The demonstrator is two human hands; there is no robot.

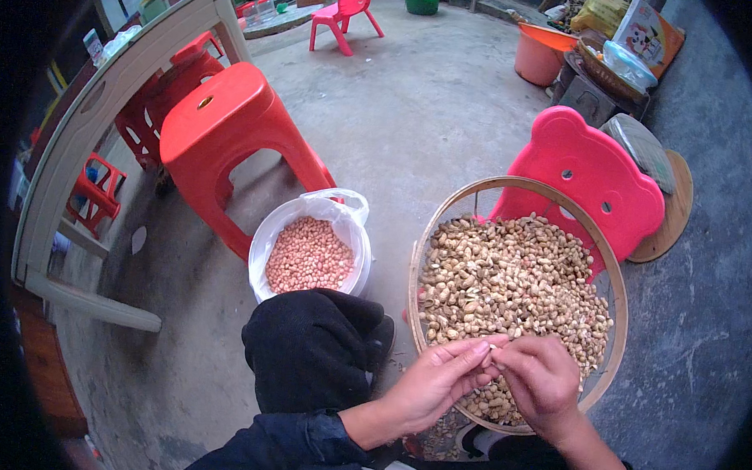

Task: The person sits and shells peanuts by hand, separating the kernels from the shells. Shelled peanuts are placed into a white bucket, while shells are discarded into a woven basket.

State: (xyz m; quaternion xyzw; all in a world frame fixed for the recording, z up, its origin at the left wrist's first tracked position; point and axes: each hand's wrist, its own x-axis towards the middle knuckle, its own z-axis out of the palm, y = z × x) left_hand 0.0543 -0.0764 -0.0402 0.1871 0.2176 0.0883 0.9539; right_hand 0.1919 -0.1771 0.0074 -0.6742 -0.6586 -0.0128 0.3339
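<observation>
My left hand [444, 373] and my right hand [540, 379] meet at the fingertips above the near side of a round wood-rimmed sieve [619, 305]. Between them they pinch a small pale peanut [494, 350], mostly covered by the fingers. Unshelled peanuts [505, 280] heap inside the sieve, with some broken shells among them. To the left, beyond my knee, stands a white bucket [366, 259] lined with a clear plastic bag. It holds shelled pinkish peanut kernels [310, 254].
A pink bear-shaped child's chair [592, 174] supports the sieve. A red plastic stool [221, 121] stands behind the bucket, beside a pale table frame [48, 192]. Farther back are another pink chair [343, 16] and an orange bucket [541, 54]. Shell bits [440, 439] litter the floor below.
</observation>
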